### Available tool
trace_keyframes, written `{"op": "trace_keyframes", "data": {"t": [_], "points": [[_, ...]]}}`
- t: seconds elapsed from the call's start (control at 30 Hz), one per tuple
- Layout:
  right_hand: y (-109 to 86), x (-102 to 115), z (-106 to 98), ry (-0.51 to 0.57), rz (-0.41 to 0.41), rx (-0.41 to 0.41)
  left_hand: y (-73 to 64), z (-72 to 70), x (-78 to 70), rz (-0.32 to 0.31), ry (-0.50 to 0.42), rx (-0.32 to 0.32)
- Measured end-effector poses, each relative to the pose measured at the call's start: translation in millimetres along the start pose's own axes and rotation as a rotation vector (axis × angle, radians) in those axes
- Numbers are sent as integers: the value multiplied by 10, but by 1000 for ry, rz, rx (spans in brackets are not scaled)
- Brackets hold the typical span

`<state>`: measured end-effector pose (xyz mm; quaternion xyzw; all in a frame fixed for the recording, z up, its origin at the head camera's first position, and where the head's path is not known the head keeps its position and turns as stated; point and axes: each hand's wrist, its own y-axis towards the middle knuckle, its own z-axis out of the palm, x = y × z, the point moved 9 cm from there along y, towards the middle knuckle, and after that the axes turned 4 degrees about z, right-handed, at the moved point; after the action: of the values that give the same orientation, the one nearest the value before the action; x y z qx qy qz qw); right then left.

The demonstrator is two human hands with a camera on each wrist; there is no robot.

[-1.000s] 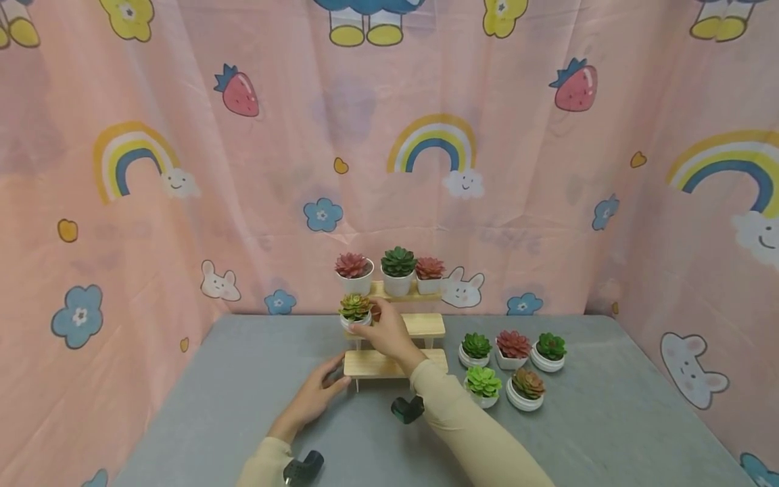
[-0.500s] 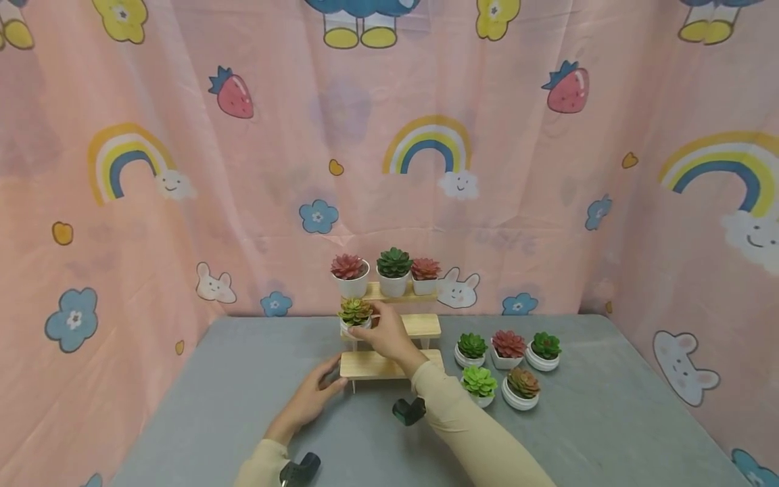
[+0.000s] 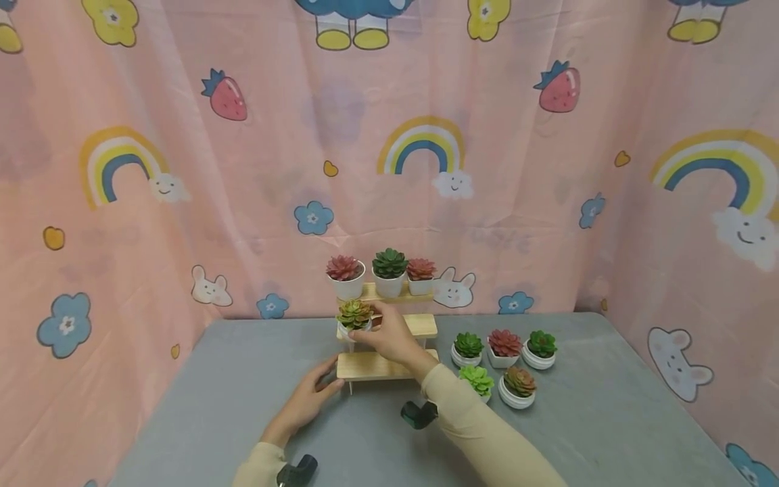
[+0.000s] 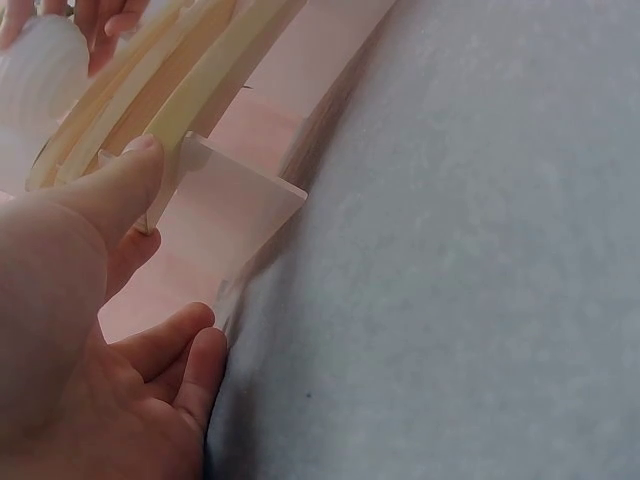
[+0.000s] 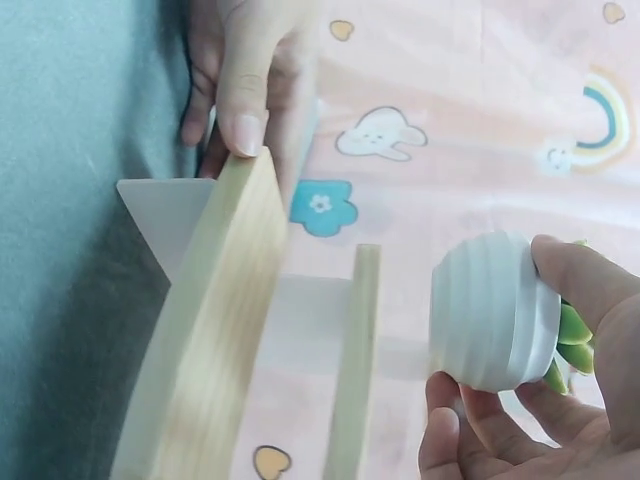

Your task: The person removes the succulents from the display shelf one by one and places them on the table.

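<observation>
My right hand [image 3: 392, 338] holds a small potted succulent [image 3: 354, 315] with yellow-green, reddish-tipped leaves at the left end of the stand's middle tier. In the right wrist view, thumb and fingers grip its ribbed white pot [image 5: 490, 312], and a gap shows between the pot's base and the middle board [image 5: 358, 350]. My left hand [image 3: 307, 398] pinches the left end of the lowest board of the wooden plant stand [image 3: 368, 366]; its thumb [image 4: 135, 170] lies on the board's edge. On the top tier stand a pink succulent [image 3: 344, 272], a dark green one [image 3: 389, 270] and another pink one [image 3: 421, 274].
Right of the stand, several potted succulents are grouped on the grey tabletop, among them a red one [image 3: 504, 345], a bright green one [image 3: 477, 381] and a brownish one [image 3: 518, 387]. A pink patterned curtain [image 3: 274, 169] hangs behind the table [image 3: 608, 406].
The head view has shifted slightly, moving the scene left. My right hand still holds the yellow-green succulent by the middle tier; my left hand stays at the lowest board.
</observation>
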<state>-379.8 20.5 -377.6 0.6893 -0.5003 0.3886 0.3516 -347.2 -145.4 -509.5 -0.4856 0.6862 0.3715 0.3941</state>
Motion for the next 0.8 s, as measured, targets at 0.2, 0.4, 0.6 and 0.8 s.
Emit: {"op": "trace_keyframes", "data": {"t": [0.2, 0.4, 0.6, 0.8], "points": [[-115, 97, -97, -3, -63, 10, 4, -4, 4, 0, -3, -9], [-240, 103, -197, -4, -70, -1, 14, 10, 8, 3, 11, -6], [-343, 96, -261, -1, -89, -3, 7, 0, -10, 4, 6, -10], [-467, 71, -330, -19, -96, 2, 11, -5, -28, 9, 0, -14]]}}
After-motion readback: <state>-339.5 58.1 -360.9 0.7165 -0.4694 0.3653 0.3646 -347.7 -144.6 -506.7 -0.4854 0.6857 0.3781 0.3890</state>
